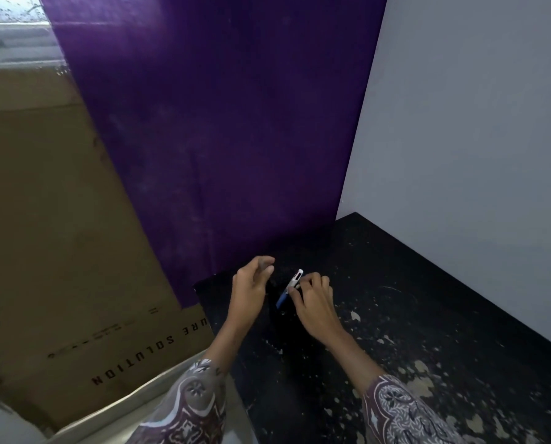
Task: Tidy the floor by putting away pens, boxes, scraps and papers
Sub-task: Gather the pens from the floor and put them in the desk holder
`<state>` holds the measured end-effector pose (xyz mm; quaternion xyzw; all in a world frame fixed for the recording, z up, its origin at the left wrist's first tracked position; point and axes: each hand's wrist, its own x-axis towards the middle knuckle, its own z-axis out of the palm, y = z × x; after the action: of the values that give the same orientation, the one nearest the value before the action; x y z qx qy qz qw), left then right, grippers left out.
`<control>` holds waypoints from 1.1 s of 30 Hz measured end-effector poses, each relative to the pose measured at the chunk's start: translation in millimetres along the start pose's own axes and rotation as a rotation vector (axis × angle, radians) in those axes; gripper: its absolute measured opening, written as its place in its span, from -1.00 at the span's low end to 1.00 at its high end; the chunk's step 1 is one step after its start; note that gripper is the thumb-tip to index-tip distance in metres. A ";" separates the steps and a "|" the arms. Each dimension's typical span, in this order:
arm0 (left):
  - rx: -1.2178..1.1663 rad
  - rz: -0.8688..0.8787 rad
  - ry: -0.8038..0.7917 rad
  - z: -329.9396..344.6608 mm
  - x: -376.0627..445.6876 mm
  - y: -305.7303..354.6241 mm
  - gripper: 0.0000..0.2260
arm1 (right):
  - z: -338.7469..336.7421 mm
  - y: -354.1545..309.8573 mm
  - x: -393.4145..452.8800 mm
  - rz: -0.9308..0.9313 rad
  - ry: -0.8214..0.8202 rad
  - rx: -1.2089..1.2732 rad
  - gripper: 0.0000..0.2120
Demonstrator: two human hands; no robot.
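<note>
A white pen with a blue end (289,288) is pinched in the fingers of my right hand (312,302), slanting up to the right above the black floor. My left hand (250,283) hovers just to the left of the pen with its fingers loosely curled and nothing in it. Below the pen lies a dark, glossy object (282,315) on the floor; it is too dark to identify.
A big purple sheet (210,123) leans against the wall ahead. A large brown cardboard box (53,235) with printed letters fills the left. The black floor (411,299) with pale flecks and scraps (355,315) runs to a white wall (476,139) on the right.
</note>
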<state>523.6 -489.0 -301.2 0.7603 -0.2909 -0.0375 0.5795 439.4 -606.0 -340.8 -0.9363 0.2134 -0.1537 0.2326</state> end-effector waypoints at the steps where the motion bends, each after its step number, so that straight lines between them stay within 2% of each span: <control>1: -0.013 0.014 0.008 0.5 1.6 2.6 -0.86 | -0.5 -0.1 -1.1 0.004 0.024 0.049 -0.68; 4: -0.054 0.018 -0.013 4.1 5.5 7.8 -0.87 | -3.6 -0.8 -2.8 0.009 0.092 0.155 -0.77; 7: -0.051 0.024 -0.040 9.9 5.2 5.8 -0.76 | -7.9 -1.4 -0.6 -0.048 0.149 0.177 -0.79; 11: 0.010 -0.038 -0.132 17.8 -0.6 -6.5 -0.86 | -12.2 -1.6 3.2 -0.088 0.186 0.186 -0.87; 15: 0.030 -0.089 -0.275 28.0 -8.7 -21.2 -0.80 | -13.0 0.0 4.6 -0.111 0.259 0.128 -0.84; 18: 0.115 -0.077 -0.271 38.3 -13.1 -26.0 -0.79 | -8.7 -2.3 3.7 -0.118 0.250 0.112 -0.83; 22: 0.281 -0.101 -0.173 41.5 -20.8 -32.3 -0.65 | -14.4 -3.6 7.6 -0.099 0.281 0.227 -0.86; 27: 0.052 -0.208 -0.268 23.1 -28.5 -46.4 -0.48 | -32.3 0.0 11.7 -0.028 0.416 0.472 -0.89; 33: 0.132 -0.223 -0.361 8.1 -33.4 -64.1 -0.23 | -43.2 7.6 10.9 0.027 0.625 0.558 -0.90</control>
<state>518.3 -469.4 -371.1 0.8051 -0.3061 -0.2177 0.4591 429.6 -633.2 -306.1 -0.7429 0.2359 -0.4793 0.4034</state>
